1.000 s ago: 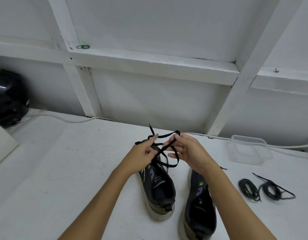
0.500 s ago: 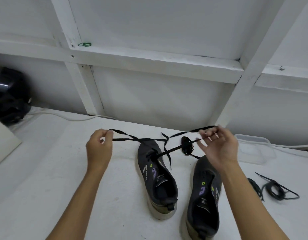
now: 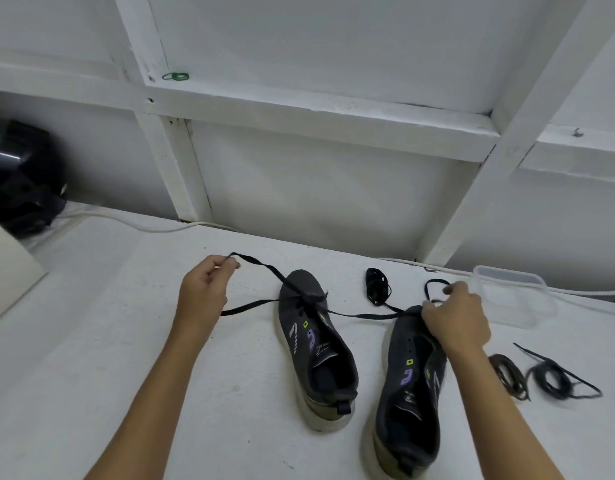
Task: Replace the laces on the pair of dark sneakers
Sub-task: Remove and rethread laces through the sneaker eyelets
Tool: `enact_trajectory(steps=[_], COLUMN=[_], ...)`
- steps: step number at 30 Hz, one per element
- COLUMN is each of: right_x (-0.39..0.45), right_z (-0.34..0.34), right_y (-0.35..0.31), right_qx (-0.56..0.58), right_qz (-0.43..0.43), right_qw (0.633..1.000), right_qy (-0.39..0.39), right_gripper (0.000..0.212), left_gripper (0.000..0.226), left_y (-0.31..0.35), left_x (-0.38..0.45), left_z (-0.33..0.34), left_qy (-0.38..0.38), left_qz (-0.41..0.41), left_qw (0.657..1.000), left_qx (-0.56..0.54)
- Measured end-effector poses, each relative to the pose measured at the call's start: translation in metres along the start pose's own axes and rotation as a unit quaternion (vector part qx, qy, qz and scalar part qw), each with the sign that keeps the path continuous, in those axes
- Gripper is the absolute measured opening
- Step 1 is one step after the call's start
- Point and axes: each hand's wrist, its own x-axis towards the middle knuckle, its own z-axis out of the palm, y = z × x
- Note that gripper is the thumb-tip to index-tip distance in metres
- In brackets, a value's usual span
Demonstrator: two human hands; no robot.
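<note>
Two dark sneakers stand on the white table, the left sneaker with a black lace running through its front eyelets and the right sneaker unlaced. My left hand pinches one end of that lace, out to the left of the shoe. My right hand holds the other end above the right sneaker's toe, with the lace pulled taut between the two hands. A small black lace bundle lies beyond the shoes.
Two coiled laces, a brownish lace coil and a black lace coil, lie at the right. A clear plastic container sits behind my right hand. A black helmet is at far left, and a white cable runs along the wall.
Both hands have drawn apart from the left shoe's toe, stretching the lace out sideways and then lowering it. The small lace bundle that hung from the lace now lies on the table.
</note>
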Motion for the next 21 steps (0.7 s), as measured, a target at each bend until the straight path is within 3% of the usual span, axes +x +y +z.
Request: enact_trajectory(steps=[3,6,8,11,13,17,21], right_x=[-0.012,-0.033,-0.050,-0.064,-0.064,-0.052,-0.025], right_z=[0.004,0.002,0.003,0.009,0.011,0.013,0.011], right_y=[-0.023,-0.062,-0.088,-0.115,-0.125,-0.135,-0.136], right_qx=[0.041,0.127,0.113,0.089,0.090,0.059,0.094], right_qz=[-0.138,-0.311,-0.388,-0.464,-0.472,-0.431,-0.328], right_qw=[0.989,0.933,0.883,0.838,0.838,0.879,0.933], right_qy=[0.024,-0.128,-0.240,-0.274,-0.260,-0.194,-0.116], right_gripper=[0.031,0.035,0.044,0.032,0.012,0.012,0.014], left_gripper=[0.017,0.015,0.016,0.015,0.018,0.030,0.035], left_y=[0.006,0.021,0.034,0.051,0.060,0.073,0.071], left_x=[-0.006,-0.012,-0.014,-0.014,-0.010,-0.008,-0.008], left_z=[0.005,0.016,0.022,0.023,0.017,-0.006,-0.027], left_qy=[-0.110,-0.202,-0.242,-0.288,-0.306,-0.323,-0.325], left_qz=[0.032,0.050,0.069,0.082,0.073,0.027,-0.004], left_qw=[0.988,0.965,0.953,0.938,0.931,0.930,0.938], left_qx=[0.104,0.158,0.172,0.177,0.184,0.171,0.124])
